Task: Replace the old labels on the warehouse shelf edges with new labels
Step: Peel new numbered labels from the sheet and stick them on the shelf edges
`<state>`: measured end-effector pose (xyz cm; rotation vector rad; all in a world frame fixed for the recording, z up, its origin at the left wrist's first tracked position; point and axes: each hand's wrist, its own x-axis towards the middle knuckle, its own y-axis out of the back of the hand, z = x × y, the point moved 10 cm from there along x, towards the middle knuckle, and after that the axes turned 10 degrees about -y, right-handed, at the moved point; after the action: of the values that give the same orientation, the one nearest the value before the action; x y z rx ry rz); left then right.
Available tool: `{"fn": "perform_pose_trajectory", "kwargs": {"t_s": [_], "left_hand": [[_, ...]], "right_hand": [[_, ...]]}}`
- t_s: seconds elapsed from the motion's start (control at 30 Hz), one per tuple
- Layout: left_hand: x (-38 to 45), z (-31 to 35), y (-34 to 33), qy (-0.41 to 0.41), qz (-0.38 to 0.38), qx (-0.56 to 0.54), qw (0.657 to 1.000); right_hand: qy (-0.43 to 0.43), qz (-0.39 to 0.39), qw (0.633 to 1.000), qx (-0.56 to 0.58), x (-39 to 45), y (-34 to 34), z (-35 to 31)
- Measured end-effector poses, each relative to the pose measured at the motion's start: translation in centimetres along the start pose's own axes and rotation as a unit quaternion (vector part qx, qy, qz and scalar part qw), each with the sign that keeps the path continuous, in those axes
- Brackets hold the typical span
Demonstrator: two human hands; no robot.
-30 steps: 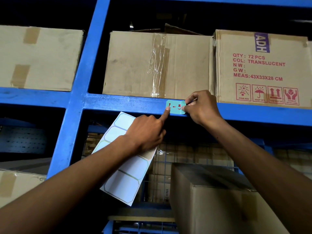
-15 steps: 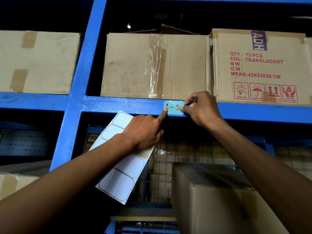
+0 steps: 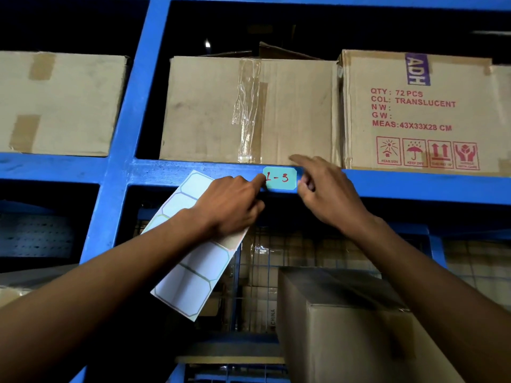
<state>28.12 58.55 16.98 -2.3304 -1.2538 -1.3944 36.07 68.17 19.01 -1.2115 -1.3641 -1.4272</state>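
Now, from the head camera, we look up at a blue shelf beam [image 3: 401, 183] that runs across the picture, with a blue upright post [image 3: 121, 150] on the left side. On the front edge of this beam a small teal label [image 3: 279, 178] is placed, and on it "1 - 3" is written in red.

Our left hand [image 3: 232, 205] is below the beam. Its index finger is stretched out and the tip touches the left edge of the label, while the other fingers are curled and pinch a white sheet of blank labels [image 3: 190, 275]. The sheet hangs down from the hand, tilted, and its upper corner lies over the beam.

Our right hand [image 3: 329, 194] is just beside the right edge of the label. The fingers are loosely spread and partly blurred; the index finger points up and left over the lower edge of a box. We see nothing held in this hand. Whether the thumb touches the label we cannot tell.

On the shelf above the beam stand a plain carton with clear tape [image 3: 249, 111] and, to the right and touching it, a carton printed with "QTY: 72 PCS" [image 3: 420, 111]. Another carton [image 3: 60, 103] stands left of the post. Below the right arm there is a closed carton [image 3: 345, 327] on a lower level.
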Motion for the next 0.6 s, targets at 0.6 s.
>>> {"fn": "perform_pose_trajectory", "kwargs": {"t_s": [0.6], "left_hand": [[-1.8,-0.6,-2.2,0.044,-0.057,-0.008,0.997]], "right_hand": [[0.085,-0.030,0.967,-0.239,-3.0,-2.9,0.7]]}}
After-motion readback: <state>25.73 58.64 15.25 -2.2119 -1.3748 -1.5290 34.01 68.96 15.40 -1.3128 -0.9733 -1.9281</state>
